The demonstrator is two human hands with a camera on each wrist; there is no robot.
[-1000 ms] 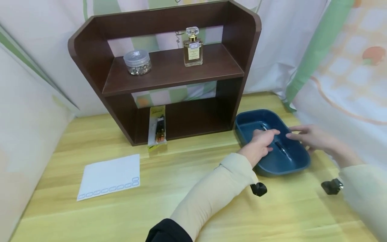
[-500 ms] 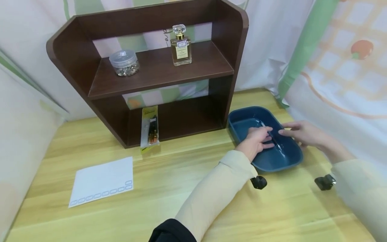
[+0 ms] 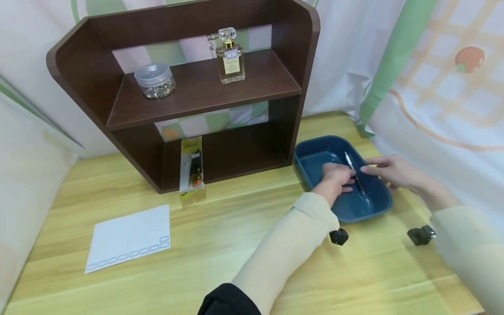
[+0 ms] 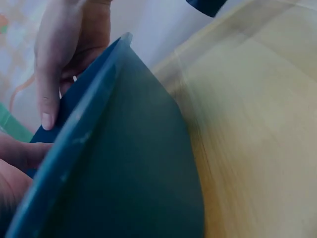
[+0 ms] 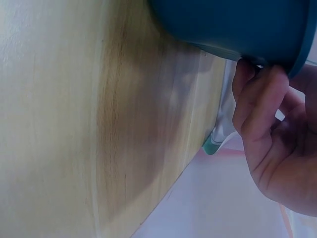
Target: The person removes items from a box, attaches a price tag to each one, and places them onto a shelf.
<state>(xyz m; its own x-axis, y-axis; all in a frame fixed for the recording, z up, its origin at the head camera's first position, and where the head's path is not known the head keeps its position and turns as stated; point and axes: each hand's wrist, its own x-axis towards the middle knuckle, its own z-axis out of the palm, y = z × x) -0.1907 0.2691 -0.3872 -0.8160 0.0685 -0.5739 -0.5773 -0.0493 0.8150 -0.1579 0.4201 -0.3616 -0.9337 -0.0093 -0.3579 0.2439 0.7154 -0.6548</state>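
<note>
My left hand (image 3: 334,177) reaches into a dark blue rectangular tray (image 3: 356,214) and pinches a slim pen (image 3: 361,188) with a silvery end and dark barrel. The pen slants inside the tray, its silvery end raised toward the back. On the tray's right side, my right hand (image 3: 397,171) grips the rim, thumb over the inside and fingers against the outer wall. The right wrist view shows those fingers (image 5: 265,101) curled beneath the tray's rim. In the left wrist view the tray wall hides most of my left hand (image 4: 15,171) and the pen.
A dark brown two-tier shelf (image 3: 204,98) stands behind, with a perfume bottle (image 3: 231,65) and a clear-lidded jar (image 3: 155,83) on top. A packet of brushes (image 3: 192,168) leans out of its lower level. White paper (image 3: 130,236) lies at left; curtains (image 3: 441,100) border the table.
My left fingers have closed on the pen, and its silvery end has risen from the tray floor. The right hand stays at the rim. The head view has shifted slightly right.
</note>
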